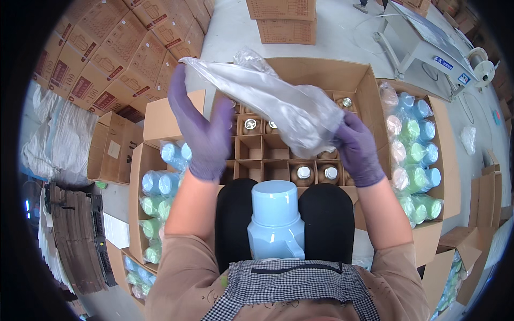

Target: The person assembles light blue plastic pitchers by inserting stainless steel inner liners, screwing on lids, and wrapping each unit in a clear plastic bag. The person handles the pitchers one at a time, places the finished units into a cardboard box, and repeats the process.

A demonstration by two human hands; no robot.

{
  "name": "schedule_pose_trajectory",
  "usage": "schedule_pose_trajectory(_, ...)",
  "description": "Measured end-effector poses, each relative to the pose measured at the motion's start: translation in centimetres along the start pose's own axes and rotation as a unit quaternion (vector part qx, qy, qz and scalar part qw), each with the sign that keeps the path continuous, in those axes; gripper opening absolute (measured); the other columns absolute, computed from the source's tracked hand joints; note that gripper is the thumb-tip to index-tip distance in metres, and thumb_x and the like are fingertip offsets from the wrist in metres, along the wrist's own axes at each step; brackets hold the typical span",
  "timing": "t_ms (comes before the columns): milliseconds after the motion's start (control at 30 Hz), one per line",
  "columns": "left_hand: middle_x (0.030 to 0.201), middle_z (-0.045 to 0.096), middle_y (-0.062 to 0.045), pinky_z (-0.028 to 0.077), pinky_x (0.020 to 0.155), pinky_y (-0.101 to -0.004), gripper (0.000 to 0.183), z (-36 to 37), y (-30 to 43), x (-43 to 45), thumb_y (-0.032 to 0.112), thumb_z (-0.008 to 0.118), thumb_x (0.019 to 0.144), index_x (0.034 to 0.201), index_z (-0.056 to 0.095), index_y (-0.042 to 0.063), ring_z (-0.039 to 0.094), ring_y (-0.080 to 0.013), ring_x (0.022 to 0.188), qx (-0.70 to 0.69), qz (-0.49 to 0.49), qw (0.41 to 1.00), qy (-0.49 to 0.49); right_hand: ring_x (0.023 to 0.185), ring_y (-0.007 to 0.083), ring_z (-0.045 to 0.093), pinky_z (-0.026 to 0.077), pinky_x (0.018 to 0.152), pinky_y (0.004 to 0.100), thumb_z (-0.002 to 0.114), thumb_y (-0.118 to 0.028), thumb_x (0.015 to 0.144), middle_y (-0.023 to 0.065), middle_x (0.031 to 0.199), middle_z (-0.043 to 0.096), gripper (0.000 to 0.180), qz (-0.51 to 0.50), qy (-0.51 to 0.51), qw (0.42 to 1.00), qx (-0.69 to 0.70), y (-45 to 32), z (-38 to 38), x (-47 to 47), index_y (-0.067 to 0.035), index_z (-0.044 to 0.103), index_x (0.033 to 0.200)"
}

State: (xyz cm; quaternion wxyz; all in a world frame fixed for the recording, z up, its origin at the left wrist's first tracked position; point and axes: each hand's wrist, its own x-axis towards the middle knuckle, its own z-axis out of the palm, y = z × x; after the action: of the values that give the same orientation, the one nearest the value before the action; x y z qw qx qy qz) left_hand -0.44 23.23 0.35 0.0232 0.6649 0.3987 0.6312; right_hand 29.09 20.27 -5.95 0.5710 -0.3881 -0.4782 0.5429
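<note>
A clear plastic bag (273, 96) is stretched between my two purple-gloved hands. My right hand (357, 148) grips its lower right end. My left hand (202, 124), partly blurred, is raised with thumb and fingers apart, and the bag's far corner touches its fingertips; whether it pinches the film I cannot tell. A light blue vacuum flask (277, 220) with a cup lid and handle stands upright between my thighs. Beyond my knees is a cardboard box (337, 72) with dividers, where several glass liners (303, 173) with silvery tops sit in compartments. The bag hides part of it.
Open cartons of bagged blue, green and pink flask parts stand at left (136, 200) and right (445, 160). Stacked printed cartons (120, 52) rise at upper left. Flattened cardboard (76, 232) lies at far left. A machine table (425, 40) and a person's foot (360, 8) are at upper right.
</note>
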Motion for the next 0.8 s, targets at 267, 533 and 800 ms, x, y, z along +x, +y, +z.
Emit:
schedule_pose_trajectory(267, 0.101, 0.071, -0.011, 0.051, 0.096, -0.0475, 0.023, 2.3, -4.2, -5.0, 0.025, 0.074, 0.085, 0.104, 0.074, 0.011, 0.067, -0.0355, 0.100, 0.300, -0.045, 0.903, -0.304, 0.079, 0.0187, 0.067, 0.054, 0.076, 0.0329, 0.081, -0.019, 0.091, 0.0105, 0.084, 0.072, 0.022, -0.058, -0.034, 0.939, -0.336, 1.8, 4.9, 2.2, -0.003, 0.071, 0.102)
schedule_pose_trajectory(533, 0.096, 0.072, -0.006, 0.056, 0.085, -0.0347, 0.017, -7.9, 1.5, -11.4, 0.013, 0.073, 0.087, 0.101, 0.073, 0.003, 0.071, -0.0174, 0.091, -0.147, -0.398, 0.821, -0.383, 0.085, 0.0150, 0.071, 0.054, 0.076, 0.0321, 0.078, -0.023, 0.093, 0.0050, 0.090, 0.075, 0.023, 0.148, -0.244, 0.935, -0.211, -0.1, 1.8, -5.2, -0.001, 0.072, 0.098)
schedule_pose_trajectory(800, 0.083, 0.071, -0.005, 0.054, 0.082, -0.0382, 0.009, -13.9, 6.9, -14.1, 0.015, 0.079, 0.083, 0.084, 0.073, 0.008, 0.068, -0.0269, 0.082, -0.312, -0.175, 0.764, -0.537, 0.082, 0.0284, 0.070, 0.055, 0.075, 0.0377, 0.079, -0.019, 0.091, 0.0095, 0.085, 0.070, 0.015, 0.052, -0.629, 0.736, -0.245, -9.5, 5.3, -14.7, -0.007, 0.075, 0.100)
